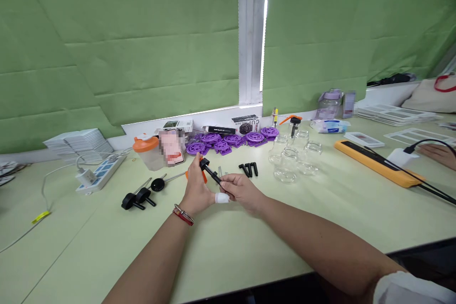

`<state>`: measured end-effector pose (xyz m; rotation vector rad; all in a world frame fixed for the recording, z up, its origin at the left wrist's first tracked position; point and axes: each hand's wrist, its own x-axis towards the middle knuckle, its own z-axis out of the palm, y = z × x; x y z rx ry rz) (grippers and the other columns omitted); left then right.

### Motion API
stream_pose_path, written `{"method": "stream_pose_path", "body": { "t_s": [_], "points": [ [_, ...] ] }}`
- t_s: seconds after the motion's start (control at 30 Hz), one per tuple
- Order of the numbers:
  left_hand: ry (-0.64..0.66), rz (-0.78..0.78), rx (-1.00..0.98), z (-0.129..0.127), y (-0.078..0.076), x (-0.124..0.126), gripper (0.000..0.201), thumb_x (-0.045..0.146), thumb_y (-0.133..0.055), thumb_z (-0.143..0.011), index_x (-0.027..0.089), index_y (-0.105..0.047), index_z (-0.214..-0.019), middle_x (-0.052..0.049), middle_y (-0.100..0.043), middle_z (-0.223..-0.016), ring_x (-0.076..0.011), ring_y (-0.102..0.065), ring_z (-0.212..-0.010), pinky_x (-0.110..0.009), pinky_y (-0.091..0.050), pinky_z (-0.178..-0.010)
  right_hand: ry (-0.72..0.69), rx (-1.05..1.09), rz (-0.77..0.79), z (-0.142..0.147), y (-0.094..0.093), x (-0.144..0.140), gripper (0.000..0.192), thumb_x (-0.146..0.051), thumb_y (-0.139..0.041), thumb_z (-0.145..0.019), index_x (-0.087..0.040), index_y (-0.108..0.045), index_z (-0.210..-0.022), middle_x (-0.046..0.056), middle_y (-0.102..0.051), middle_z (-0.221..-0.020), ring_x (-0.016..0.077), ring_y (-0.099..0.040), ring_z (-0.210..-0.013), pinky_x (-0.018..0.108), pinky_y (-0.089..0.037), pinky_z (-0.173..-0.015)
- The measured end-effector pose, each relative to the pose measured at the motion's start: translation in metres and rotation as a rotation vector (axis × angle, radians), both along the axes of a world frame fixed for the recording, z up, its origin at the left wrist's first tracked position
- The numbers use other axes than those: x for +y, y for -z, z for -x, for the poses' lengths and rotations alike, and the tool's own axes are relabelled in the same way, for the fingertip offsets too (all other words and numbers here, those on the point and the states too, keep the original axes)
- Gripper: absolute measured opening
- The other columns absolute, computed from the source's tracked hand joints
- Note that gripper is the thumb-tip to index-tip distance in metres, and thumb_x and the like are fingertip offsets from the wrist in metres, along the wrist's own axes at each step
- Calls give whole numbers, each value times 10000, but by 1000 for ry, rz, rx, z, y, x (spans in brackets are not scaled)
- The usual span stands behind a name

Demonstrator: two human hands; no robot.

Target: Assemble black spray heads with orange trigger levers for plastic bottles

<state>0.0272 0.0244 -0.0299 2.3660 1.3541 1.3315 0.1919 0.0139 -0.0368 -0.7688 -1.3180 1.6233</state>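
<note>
Head view: I see left hand (196,187) and right hand (244,192) holding a rod (213,174); two lids (128,201) look finished, three handles (254,169) lie loose.

Held black piece (213,174): plastic by the look, smooth, low sheen. Tabletop (285,242): smooth, laminate-looking, soft sheen. Black-headed pieces (143,194), left half: smooth plastic heads, thin metal-looking rods. Purple parts (233,140) toward the far edge: moulded-looking plastic, satin. Jars (285,172): clear, smooth, glossy; glass or plastic, can't tell. Wipes pack (329,126) near far edge: shiny film. Power strip (377,164) toward right edge: smooth plastic casing. Tote bag (423,97), far right corner: matt cloth. Green wall covering (171,33): matt, creased, paper or cloth.
</note>
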Motion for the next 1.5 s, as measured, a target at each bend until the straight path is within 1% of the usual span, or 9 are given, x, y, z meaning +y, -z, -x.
{"method": "stream_pose_path", "body": {
  "t_s": [0.1,0.17,0.27,0.4,0.6,0.8,1.07,1.23,1.5],
  "points": [
    [-24,-6,61,-3,1,-1,1153,439,-750,-497,240,-97,-1426,-160,-305,-1386,-371,-294,-1293,-568,-314,-1017,17,-11,36,0,1,0,282,-408,-674,-683,-152,-555,-693,-37,-514,-582,67,-377,-495,229,-270,-491],
    [-44,-7,88,-5,1,-3,1117,440,-731,-513,224,-117,-1420,-162,-314,-1376,-373,-301,-1286,-562,-316,-1013,28,-15,50,0,2,-1,287,-401,-692,-663,-149,-557,-686,-36,-516,-587,73,-396,-517,230,-286,-510],
    [-81,-12,130,-8,-1,-5,1135,438,-726,-506,200,-104,-1425,-171,-293,-1380,-379,-304,-1275,-562,-296,-1015,35,-7,58,1,3,-1,289,-396,-705,-656,-143,-577,-715,-27,-539,-626,80,-423,-560,233,-314,-553],
    [-116,-24,180,-8,-4,-6,1167,448,-734,-487,186,-104,-1434,-169,-302,-1373,-378,-308,-1265,-552,-258,-1028,21,1,63,1,4,1,306,-407,-711,-656,-140,-588,-743,-14,-565,-651,89,-450,-584,237,-326,-574],
    [-92,-8,183,-6,1,-2,1202,465,-735,-470,191,-79,-1438,-178,-277,-1388,-387,-281,-1276,-554,-248,-1028,6,-9,68,2,7,0,316,-419,-707,-663,-137,-592,-748,-7,-587,-652,93,-471,-574,243,-345,-576],
    [-69,4,193,-7,6,-1,1161,434,-743,-464,189,-129,-1418,-199,-314,-1354,-398,-310,-1257,-580,-256,-1008,10,-33,97,3,8,-1,324,-429,-717,-641,-137,-603,-722,-6,-591,-641,101,-489,-582,250,-362,-583],
    [-118,74,243,-12,4,-7,1140,419,-746,-440,166,-197,-1406,-181,-378,-1319,-390,-351,-1210,-560,-295,-979,12,-27,126,3,11,0,313,-402,-725,-629,-126,-599,-706,-3,-587,-621,98,-490,-568,252,-357,-577],
    [-137,46,239,-14,3,-8,1121,487,-739,-435,182,-236,-1389,-158,-415,-1272,-369,-382,-1173,-534,-305,-971,-5,-8,119,3,11,1,307,-396,-725,-625,-120,-608,-690,-2,-587,-617,99,-494,-575,256,-354,-594],
    [-141,53,229,-14,0,-8,1038,497,-740,-427,189,-326,-1328,-139,-459,-1226,-352,-426,-1128,-499,-328,-956,-10,-19,132,2,9,0,317,-411,-725,-626,-119,-617,-685,-5,-582,-607,96,-480,-571,254,-348,-594]
  ]
}}
